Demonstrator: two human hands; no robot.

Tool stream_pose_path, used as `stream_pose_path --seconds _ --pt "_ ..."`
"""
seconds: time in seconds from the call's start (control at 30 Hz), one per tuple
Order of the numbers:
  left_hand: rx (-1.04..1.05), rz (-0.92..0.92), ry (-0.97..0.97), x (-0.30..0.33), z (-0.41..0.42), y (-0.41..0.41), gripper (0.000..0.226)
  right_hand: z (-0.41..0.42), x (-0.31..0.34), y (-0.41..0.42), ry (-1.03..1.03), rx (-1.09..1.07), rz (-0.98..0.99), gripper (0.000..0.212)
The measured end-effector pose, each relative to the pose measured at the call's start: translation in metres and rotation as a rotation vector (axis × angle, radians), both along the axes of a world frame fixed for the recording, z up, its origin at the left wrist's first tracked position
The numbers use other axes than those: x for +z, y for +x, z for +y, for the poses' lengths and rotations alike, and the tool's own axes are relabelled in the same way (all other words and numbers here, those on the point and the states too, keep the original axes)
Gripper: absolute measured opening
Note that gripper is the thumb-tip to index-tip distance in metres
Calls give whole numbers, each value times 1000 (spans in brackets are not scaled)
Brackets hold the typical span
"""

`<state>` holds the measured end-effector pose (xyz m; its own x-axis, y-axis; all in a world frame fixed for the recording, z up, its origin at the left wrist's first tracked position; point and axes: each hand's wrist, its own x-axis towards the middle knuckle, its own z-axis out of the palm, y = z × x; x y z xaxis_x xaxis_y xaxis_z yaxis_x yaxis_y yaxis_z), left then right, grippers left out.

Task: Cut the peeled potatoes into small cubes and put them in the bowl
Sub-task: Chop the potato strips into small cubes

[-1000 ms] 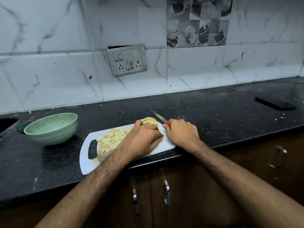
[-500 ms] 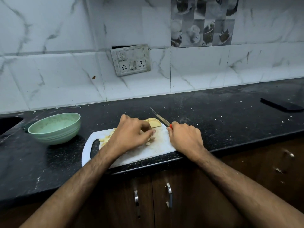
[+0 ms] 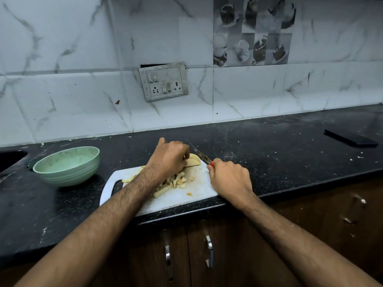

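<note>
A white cutting board (image 3: 196, 193) lies at the front edge of the black counter. Potato cubes and strips (image 3: 175, 182) are piled on it, partly hidden under my left forearm. At the board's far edge lies a larger peeled potato piece (image 3: 193, 161); my left hand (image 3: 169, 160) has its fingers curled on it. My right hand (image 3: 230, 180) grips the red handle of a knife (image 3: 198, 152), whose blade points away to the upper left, just right of the potato piece. A pale green bowl (image 3: 66, 165) stands left of the board and looks empty.
A dark flat phone-like object (image 3: 350, 138) lies on the counter at the far right. A sink cut-out (image 3: 10, 158) opens at the far left. A tiled wall with a switch panel (image 3: 163, 83) stands behind. Cabinet doors with metal handles (image 3: 209, 251) are below.
My left hand has moved from the pile of cubes to the far edge of the board and onto the larger potato piece. The right hand and knife have barely shifted.
</note>
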<state>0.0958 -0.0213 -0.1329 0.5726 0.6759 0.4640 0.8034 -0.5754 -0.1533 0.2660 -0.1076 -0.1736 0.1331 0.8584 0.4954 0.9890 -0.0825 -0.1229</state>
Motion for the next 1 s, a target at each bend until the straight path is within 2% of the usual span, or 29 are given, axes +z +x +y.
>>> stream_pose_path --seconds 0.27,0.43,0.63,0.8,0.9,1.0 --pt "-17 -6 -3 6 -4 1 5 0 0 0 -4 4 11 35" --pt "-72 -3 -20 16 -12 -6 12 -2 0 0 -6 3 14 34" --pt "-369 -41 160 5 -33 -5 21 0 10 6 -141 2 154 33" --pt "-457 -125 8 -16 -28 -9 25 -4 25 23 -325 81 352 38" --pt "-474 -174 -108 -22 -25 -13 20 -12 29 30 -371 113 354 37" --pt "-475 -206 -124 -22 -26 -18 15 -19 30 29 -408 145 318 35"
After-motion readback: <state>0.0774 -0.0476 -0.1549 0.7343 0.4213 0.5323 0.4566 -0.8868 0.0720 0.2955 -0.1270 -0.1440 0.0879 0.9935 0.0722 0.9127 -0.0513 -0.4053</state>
